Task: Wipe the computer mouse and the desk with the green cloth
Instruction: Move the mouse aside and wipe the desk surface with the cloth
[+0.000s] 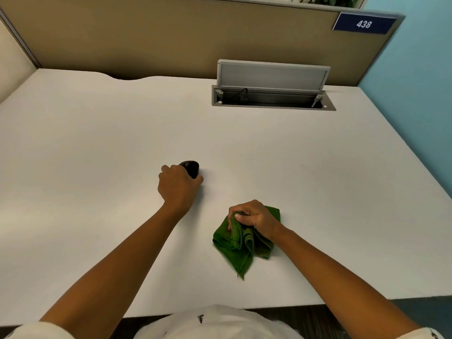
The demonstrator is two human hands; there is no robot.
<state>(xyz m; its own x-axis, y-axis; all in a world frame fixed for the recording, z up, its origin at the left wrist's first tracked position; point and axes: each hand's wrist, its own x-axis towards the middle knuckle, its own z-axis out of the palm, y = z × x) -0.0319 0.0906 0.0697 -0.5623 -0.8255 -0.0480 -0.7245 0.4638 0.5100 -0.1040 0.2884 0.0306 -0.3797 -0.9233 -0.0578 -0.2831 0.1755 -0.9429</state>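
Gripping the black computer mouse [190, 168] with the left hand [176, 186] at desk [97, 143] centre, right hand [254, 216] bunched on the green cloth [241, 243] at four o'clock, the person risks the loose corner snagging.

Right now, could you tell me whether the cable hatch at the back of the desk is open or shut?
Open. The hatch lid stands raised against the partition, and the dark cable trough beneath it is exposed.

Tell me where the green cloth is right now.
In the head view, the green cloth lies bunched on the white desk, gripped by the right hand, right of the computer mouse.
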